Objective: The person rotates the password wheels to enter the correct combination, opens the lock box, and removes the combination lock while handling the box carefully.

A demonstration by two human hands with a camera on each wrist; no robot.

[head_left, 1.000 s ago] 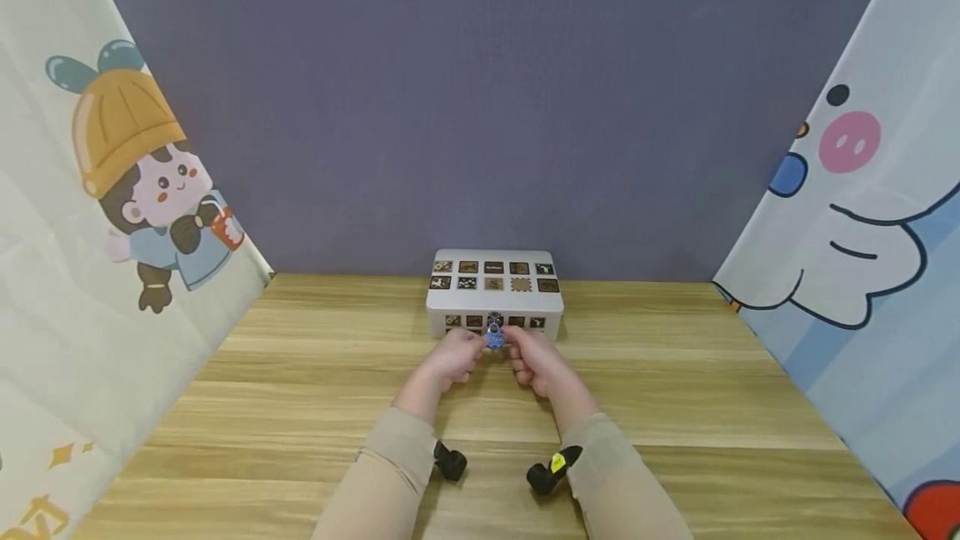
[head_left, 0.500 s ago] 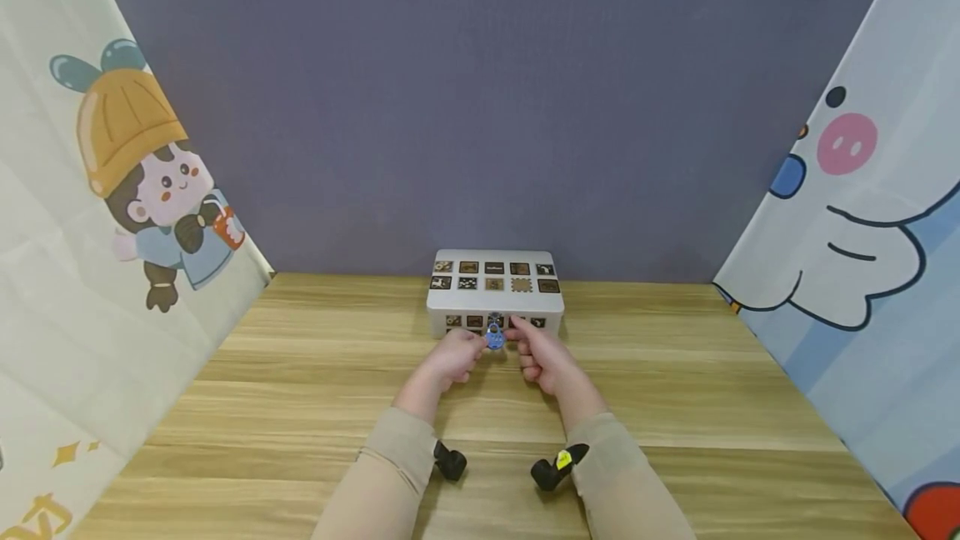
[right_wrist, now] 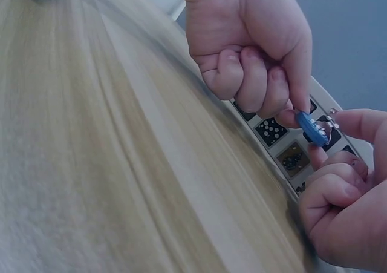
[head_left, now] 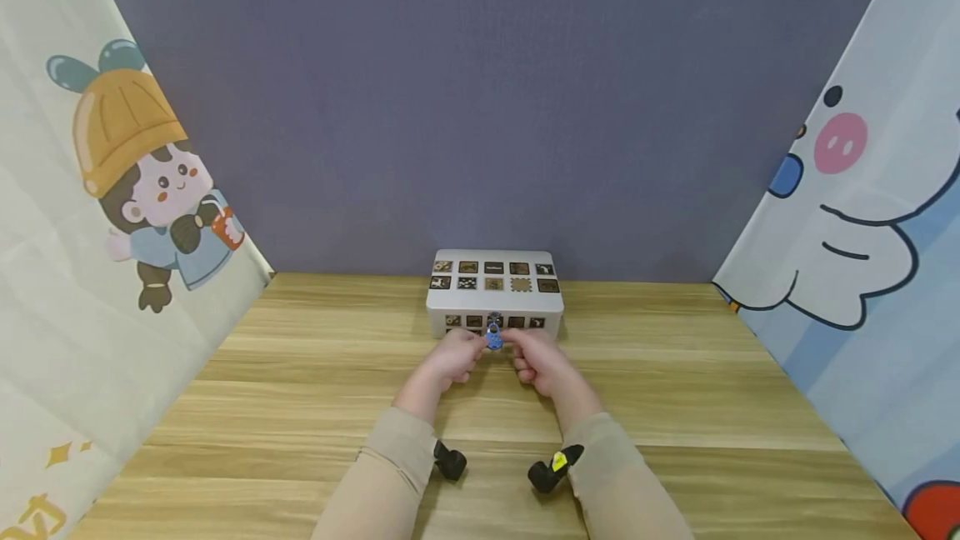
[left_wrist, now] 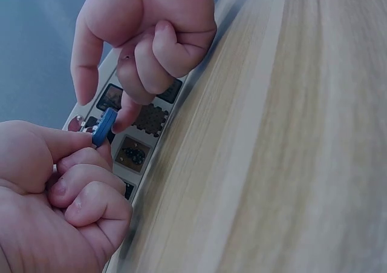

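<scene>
A small blue combination padlock (head_left: 494,340) with a row of dials hangs at the front clasp of a white box (head_left: 495,301) decorated with brown picture squares. My left hand (head_left: 455,355) pinches the padlock's body between thumb and index finger, its other fingers curled under. On the other side, my right hand (head_left: 536,357) has a fingertip (right_wrist: 316,155) right at the padlock (right_wrist: 311,128). Its thumb (right_wrist: 357,123) points past the padlock toward the metal clasp, apart from that fingertip. The remaining right fingers are folded toward the palm.
The box stands at the back of a wood-grain table (head_left: 360,440), close to a grey-blue panel (head_left: 487,107). Printed cartoon curtains (head_left: 75,315) flank the table. Each wrist bears a black camera mount (head_left: 450,463).
My right fingertips rose off the padlock toward the box front half a second ago, and now they are lower, back at the padlock. My left hand stays in place, still holding it.
</scene>
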